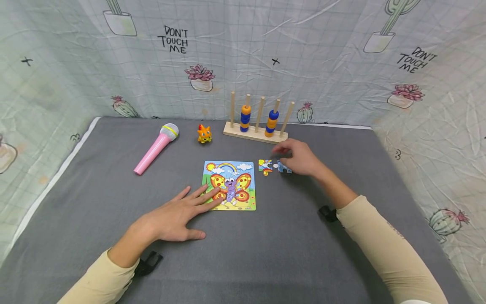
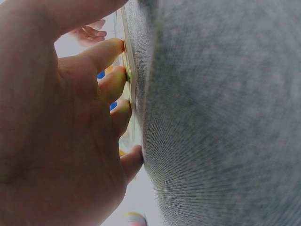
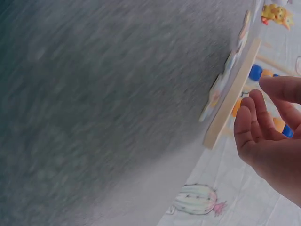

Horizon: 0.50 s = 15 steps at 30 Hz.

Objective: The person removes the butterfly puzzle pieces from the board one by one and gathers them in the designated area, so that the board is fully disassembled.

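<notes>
My left hand (image 1: 178, 217) lies spread, with straight fingertips resting on the left side of a square butterfly puzzle (image 1: 231, 185). In the left wrist view, the fingers (image 2: 113, 84) press along the board's edge. Just right of the board lie loose jigsaw pieces: one with a sun (image 1: 264, 163) and a blue one (image 1: 284, 167). Above them hovers my right hand (image 1: 298, 157), its fingers loosely bent. The right wrist view shows a gap between thumb and fingers (image 3: 242, 125), with nothing held there. Part of the blue piece is hidden beneath that hand.
Behind the pieces stands a wooden peg rack (image 1: 254, 134) with orange and blue rings. A pink toy microphone (image 1: 153, 152) and a small orange figure (image 1: 204, 134) lie at the back left. A printed cloth (image 1: 243, 50) hangs behind the grey table (image 1: 243, 253).
</notes>
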Motion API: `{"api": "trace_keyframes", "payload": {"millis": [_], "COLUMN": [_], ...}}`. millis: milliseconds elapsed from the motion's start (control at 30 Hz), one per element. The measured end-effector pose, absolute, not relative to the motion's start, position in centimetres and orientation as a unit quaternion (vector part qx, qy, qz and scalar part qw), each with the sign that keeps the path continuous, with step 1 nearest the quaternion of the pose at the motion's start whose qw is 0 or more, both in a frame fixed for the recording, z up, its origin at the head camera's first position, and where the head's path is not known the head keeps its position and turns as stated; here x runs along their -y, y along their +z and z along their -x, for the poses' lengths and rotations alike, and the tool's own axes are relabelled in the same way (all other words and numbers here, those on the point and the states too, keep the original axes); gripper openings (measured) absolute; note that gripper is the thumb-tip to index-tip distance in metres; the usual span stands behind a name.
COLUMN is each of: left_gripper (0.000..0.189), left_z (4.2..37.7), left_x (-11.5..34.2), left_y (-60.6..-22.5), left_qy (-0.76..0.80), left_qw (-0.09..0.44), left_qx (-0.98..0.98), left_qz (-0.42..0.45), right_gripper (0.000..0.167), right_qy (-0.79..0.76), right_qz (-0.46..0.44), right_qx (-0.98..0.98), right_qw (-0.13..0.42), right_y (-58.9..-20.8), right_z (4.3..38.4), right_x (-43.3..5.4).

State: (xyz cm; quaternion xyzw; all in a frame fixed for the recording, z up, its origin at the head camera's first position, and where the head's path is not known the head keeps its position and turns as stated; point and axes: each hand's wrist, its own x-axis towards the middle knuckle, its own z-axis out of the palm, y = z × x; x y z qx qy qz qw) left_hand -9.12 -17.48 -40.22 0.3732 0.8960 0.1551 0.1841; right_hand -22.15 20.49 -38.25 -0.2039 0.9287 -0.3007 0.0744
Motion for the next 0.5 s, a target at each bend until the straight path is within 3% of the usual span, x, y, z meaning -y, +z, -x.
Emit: {"api": "trace_keyframes", "payload": {"millis": [500], "left_gripper": [0.097], "left_z": [9.2], "left_x": [17.5], "left_y": [-40.4], "left_qy": [0.155], "left_qw": [0.182], "left_qx": [-0.896], "left_qz": [-0.374], "right_gripper": [0.031], "right_qy": [-0.317], "right_qz": [0.276], "right_qx": [-0.900], "right_qw": [0.117], "right_y": [-37.7], "right_z": [21.0], "right_x": [-16.5]}}
